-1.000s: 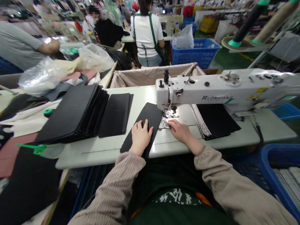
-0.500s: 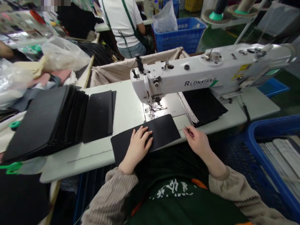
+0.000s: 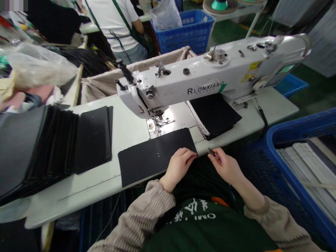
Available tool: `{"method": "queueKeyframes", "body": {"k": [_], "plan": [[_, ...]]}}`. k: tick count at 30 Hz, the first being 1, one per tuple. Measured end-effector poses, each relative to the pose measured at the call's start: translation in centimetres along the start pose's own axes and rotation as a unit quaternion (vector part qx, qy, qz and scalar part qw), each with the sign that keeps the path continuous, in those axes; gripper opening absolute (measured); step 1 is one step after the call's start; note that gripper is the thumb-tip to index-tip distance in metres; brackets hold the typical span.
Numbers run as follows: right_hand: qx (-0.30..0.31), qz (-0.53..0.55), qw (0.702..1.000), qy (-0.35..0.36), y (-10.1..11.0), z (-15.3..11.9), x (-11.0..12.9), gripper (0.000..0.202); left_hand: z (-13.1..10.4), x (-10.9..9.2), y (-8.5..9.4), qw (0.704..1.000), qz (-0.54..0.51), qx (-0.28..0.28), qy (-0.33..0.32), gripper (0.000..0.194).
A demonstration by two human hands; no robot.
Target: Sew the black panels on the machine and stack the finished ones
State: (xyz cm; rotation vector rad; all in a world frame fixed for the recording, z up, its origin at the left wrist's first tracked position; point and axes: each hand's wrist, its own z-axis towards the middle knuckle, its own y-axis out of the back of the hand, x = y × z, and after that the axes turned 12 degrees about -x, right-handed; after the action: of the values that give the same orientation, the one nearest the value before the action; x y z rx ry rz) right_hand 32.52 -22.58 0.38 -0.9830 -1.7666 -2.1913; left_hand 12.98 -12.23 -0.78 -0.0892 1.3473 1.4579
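A black rectangular panel (image 3: 154, 154) lies at the table's front edge, just before the needle area of the white sewing machine (image 3: 168, 84). My left hand (image 3: 180, 164) pinches the panel's near right corner between thumb and fingers. Just right of that corner, my right hand (image 3: 225, 166) is closed around small thread snippers (image 3: 214, 153), their blades pointing toward the panel. A stack of black pieces with pale edges (image 3: 214, 115) sits under the machine arm. Left of the needle lie a few flat black panels (image 3: 93, 140), beside a thick pile of folded black pieces (image 3: 52, 140).
On the right stands a blue basket (image 3: 273, 140) holding pale stacked pieces. A cloth-lined bin (image 3: 99, 87) is behind the table (image 3: 131, 119). Farther back are a blue crate (image 3: 183, 35) and a person in a white shirt (image 3: 112, 21). Plastic bags and scraps lie at the left.
My left hand has slid right from the panel's middle to its near right corner, its fingers closing from a spread. The snippers' blades show more clearly in my right hand. The view has shifted.
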Motion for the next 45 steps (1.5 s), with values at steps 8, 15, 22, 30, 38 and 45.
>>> {"method": "queueKeyframes", "body": {"k": [8, 15, 22, 30, 38, 45], "plan": [[0.062, -0.038, 0.992, 0.100, -1.1, -0.5, 2.3, 0.024, -0.5, 0.2, 1.0, 0.998, -0.059, -0.014, 0.031, 0.009], [0.051, -0.092, 0.987, 0.120, -2.0, 0.0, 2.4, 0.025, -0.3, 0.0, 1.1, 0.998, -0.064, 0.007, -0.011, 0.011], [0.020, -0.080, 0.990, 0.116, -1.3, 0.4, 1.6, 0.030, -4.2, 1.8, 8.0, 0.998, -0.038, 0.027, -0.044, 0.007], [0.003, -0.026, 0.979, 0.201, -1.9, 2.1, 2.1, 0.036, -12.3, 7.1, 16.2, 0.987, 0.148, -0.018, 0.061, 0.043], [0.040, 0.212, 0.966, 0.140, -0.6, 4.4, 5.3, 0.019, -13.7, 6.0, 20.4, 0.938, -0.004, -0.238, 0.253, 0.020], [0.017, 0.252, 0.965, 0.066, 1.1, 5.3, 8.9, 0.023, -12.0, 3.9, 22.1, 0.825, -0.183, -0.341, 0.412, 0.044]]}}
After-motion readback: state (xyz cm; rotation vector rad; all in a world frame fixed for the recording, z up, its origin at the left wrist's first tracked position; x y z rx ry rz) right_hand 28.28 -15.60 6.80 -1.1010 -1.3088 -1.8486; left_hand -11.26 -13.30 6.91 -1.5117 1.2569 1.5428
